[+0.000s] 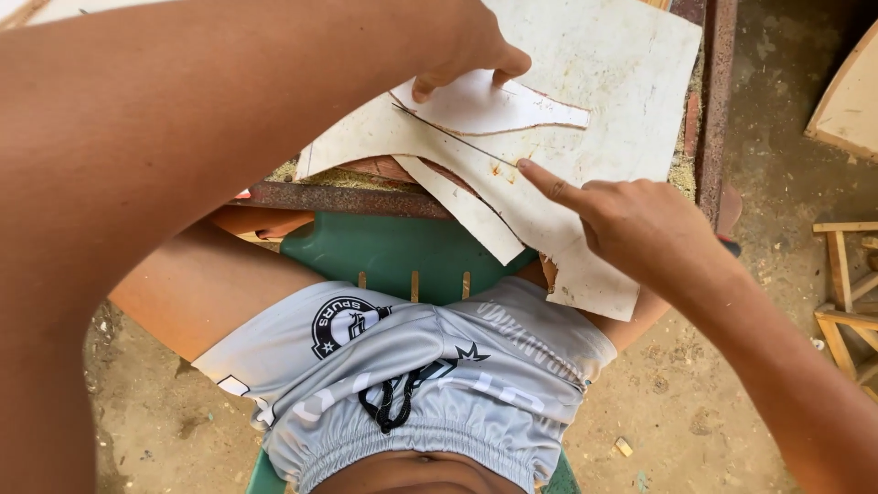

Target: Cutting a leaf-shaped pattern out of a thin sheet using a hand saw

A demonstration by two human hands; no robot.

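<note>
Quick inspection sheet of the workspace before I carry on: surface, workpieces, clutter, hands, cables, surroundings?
Surface: rusty metal-framed bench, sawdust along its edge.
Job's things: large white sheet with a pencilled outline; a cut-out bottle-shaped piece lies on it; a loose white strip overhangs the bench edge.
Clutter: sawdust only.
Hands: left hand presses fingertips on the cut-out piece; right hand points its index finger at the sheet's line.
Cables: nothing seen.
Surroundings: green plastic chair, dirt floor, wooden frames at right.
</note>
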